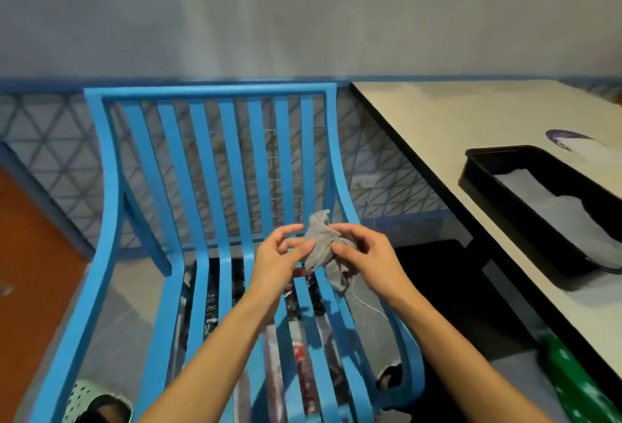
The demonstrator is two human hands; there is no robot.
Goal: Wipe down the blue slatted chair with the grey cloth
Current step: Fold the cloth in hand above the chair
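Because the grey cloth (319,249) is small, light and limp, it will likely crumple instead of keeping a flat face, so gather it into a pad in one palm before you press it to the blue slatted chair (202,160). The chair's painted slats look hard and smooth, so the cloth should glide easily. Right now you hold the cloth bunched in the air between both hands, above the right side of the seat near the bend into the backrest, with a loose tail hanging toward the slats. Your left hand (281,256) pinches its near edge with half-curled fingers (303,247). Your right hand (368,256) curls round the other side, thumb pressed on the fabric.
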